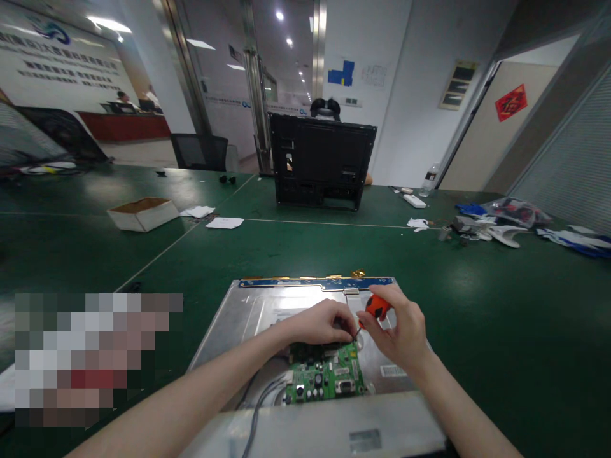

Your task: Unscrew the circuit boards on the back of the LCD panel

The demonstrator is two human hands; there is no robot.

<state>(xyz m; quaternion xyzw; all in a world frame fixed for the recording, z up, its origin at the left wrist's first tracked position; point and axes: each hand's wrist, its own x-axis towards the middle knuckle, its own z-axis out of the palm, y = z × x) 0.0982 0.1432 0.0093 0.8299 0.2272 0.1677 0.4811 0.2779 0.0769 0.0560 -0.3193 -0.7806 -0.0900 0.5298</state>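
Working over one board (328, 374): two hands (324, 323) (405, 327) (right gripping one screwdriver (377, 307)).

Room lies right of the right hand (405, 327); an upright black panel (322, 159) blocks ahead.

A white box (143, 219) stands on the left of the green table (515, 318), two pieces of paper (224, 223) to its right; beyond them, a dark chair (198, 151); far right, a clear bottle (429, 181); nearer, a plastic bag (518, 210) and blue-and-white cloth (575, 240); on the right-hand door (529, 76), a red decoration (511, 102).
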